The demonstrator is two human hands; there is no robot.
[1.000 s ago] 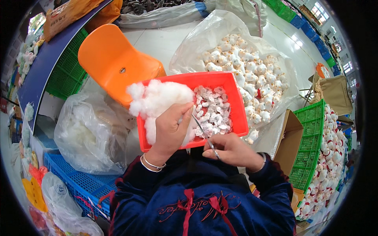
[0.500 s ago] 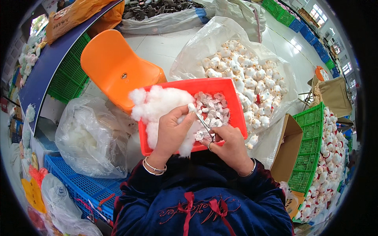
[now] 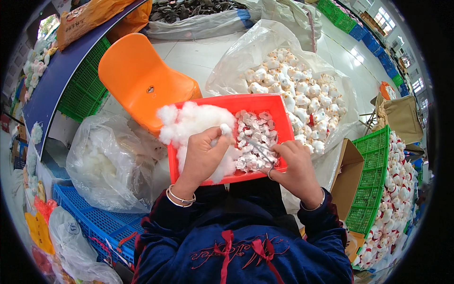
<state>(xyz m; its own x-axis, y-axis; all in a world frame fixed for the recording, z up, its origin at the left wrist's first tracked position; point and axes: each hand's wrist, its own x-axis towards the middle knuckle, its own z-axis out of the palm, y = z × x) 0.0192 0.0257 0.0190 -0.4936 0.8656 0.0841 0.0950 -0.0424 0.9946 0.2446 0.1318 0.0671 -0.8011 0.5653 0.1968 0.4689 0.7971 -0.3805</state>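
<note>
While a clear plastic bag of white stuffing point(image 3: 106, 163) slumps at the far left over a blue crate point(image 3: 94, 225), an orange plastic chair point(image 3: 142, 80) stands just behind it. Next comes the red plastic tray point(image 3: 279, 111), resting against the person's lap. Its left half is heaped with loose white stuffing point(image 3: 194, 120), its right half with small white plush pieces point(image 3: 255, 137). The left hand point(image 3: 203, 154) lies over the stuffing with its grip curled nearly closed, thumb and fingers pinching a small white tuft point(image 3: 226, 128). To its right, the right hand point(image 3: 294, 158) sits at the tray's near right corner, its grip closed around thin metal tweezers point(image 3: 257, 146), whose tips reach into the plush pieces. Beyond the tray, a large clear bag of white plush toys point(image 3: 293, 80) spreads on the floor. Farthest right, a green crate point(image 3: 371, 189) holds more white plush toys.
</note>
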